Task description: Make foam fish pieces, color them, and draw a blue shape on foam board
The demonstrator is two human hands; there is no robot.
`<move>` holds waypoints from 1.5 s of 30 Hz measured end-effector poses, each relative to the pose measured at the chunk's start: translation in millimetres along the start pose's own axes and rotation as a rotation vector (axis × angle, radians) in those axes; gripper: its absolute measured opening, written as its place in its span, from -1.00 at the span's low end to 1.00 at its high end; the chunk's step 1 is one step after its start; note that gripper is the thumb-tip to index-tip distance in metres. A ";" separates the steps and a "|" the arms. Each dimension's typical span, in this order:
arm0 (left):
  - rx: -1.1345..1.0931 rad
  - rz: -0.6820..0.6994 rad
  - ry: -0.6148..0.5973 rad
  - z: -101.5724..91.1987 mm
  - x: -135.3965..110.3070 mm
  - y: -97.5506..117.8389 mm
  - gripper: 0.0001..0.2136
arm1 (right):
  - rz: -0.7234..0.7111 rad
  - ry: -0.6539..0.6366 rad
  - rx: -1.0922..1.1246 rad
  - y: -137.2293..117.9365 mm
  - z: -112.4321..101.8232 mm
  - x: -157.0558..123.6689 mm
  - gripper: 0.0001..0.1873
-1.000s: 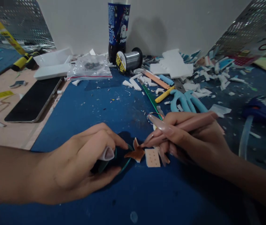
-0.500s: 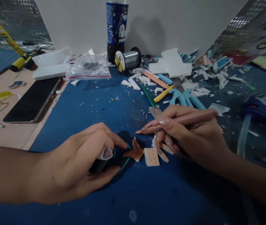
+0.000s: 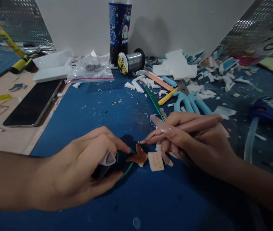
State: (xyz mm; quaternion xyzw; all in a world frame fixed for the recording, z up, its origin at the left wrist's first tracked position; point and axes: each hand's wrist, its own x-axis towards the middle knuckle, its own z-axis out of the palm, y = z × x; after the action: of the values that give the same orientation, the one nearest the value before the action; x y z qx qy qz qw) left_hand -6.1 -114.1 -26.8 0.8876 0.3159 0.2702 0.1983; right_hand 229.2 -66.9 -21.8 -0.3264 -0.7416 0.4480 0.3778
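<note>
My left hand (image 3: 85,170) is curled around a dark piece with a teal rim (image 3: 128,167), most of it hidden under the fingers. Out from that rim sticks a small brown forked piece (image 3: 140,156) with pale edges. My right hand (image 3: 191,138) grips a brown marker (image 3: 196,124); its tip meets the upper prong of the forked piece, or is very close to it. Just right of the fork lies a peach square (image 3: 156,161) dotted with small brown marks. Peach scraps (image 3: 167,159) lie partly under my right fingers.
Blue scissors (image 3: 190,102), a green stick (image 3: 153,98) and a wire spool (image 3: 134,62) lie beyond my hands. A bottle (image 3: 119,29) stands at the wall. Foam scraps (image 3: 204,86) litter the back right. A phone (image 3: 32,104) is at left, a blue glue gun (image 3: 268,112) at right.
My right hand has shifted slightly down, bringing the marker's tip from above the brown forked piece to its upper prong. My left hand has stayed put.
</note>
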 end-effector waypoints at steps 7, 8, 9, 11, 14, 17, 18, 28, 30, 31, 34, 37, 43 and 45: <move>-0.002 -0.010 0.007 0.4 2.0 0.8 -0.78 | -0.021 0.000 -0.010 -0.5 -0.8 0.6 -0.65; -0.004 -0.013 0.005 0.1 2.1 0.8 -0.78 | -0.024 0.010 -0.024 -0.6 -1.0 0.4 -0.66; -0.004 -0.013 0.004 -0.1 2.0 0.7 -0.78 | -0.031 0.035 -0.031 -0.8 -1.2 0.2 -0.67; -0.003 -0.010 0.000 -0.5 1.4 0.5 -0.77 | -0.029 0.067 -0.013 -1.3 -1.4 0.1 -0.69; 0.003 -0.016 0.002 -0.3 0.8 0.6 -0.77 | -0.016 -0.012 0.037 -2.0 -1.4 0.9 -0.65; 0.002 -0.008 0.010 0.7 0.8 0.6 -0.78 | -0.040 0.002 0.005 -1.3 -1.9 1.6 -0.67; 0.000 -0.002 0.014 1.0 0.8 0.5 -0.78 | -0.045 0.021 0.001 -0.9 -2.3 1.5 -0.69; 0.017 -0.005 -0.005 -0.3 1.2 1.5 -0.79 | -0.021 0.002 0.033 -2.0 -1.8 -0.4 -0.70; 0.011 0.000 -0.001 -0.1 1.6 1.6 -0.78 | -0.018 -0.011 0.027 -1.5 -1.1 0.5 -0.67; 0.010 0.001 -0.001 0.0 1.9 1.5 -0.77 | -0.015 -0.018 0.022 -1.3 -0.7 1.0 -0.66; 0.020 -0.001 -0.001 -0.1 3.0 1.0 -0.77 | -0.033 -0.012 0.035 -1.5 -0.3 1.5 -0.66; 0.012 0.005 0.005 -0.3 2.9 0.7 -0.78 | -0.015 -0.021 0.045 -3.3 -1.2 1.3 -0.69; -0.005 -0.001 0.005 0.2 0.5 1.1 -0.78 | 0.024 -0.009 0.065 -5.1 -1.9 1.6 -0.66; -0.001 0.008 0.003 0.3 1.0 0.8 -0.78 | 0.032 -0.003 0.058 -4.9 -1.1 2.3 -0.63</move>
State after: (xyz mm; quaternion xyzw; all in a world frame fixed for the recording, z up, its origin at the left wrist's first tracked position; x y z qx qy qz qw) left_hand -4.9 -114.1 -26.3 0.8883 0.3127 0.2724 0.1972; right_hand 228.4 -66.5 -16.4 -0.3265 -0.7236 0.4759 0.3785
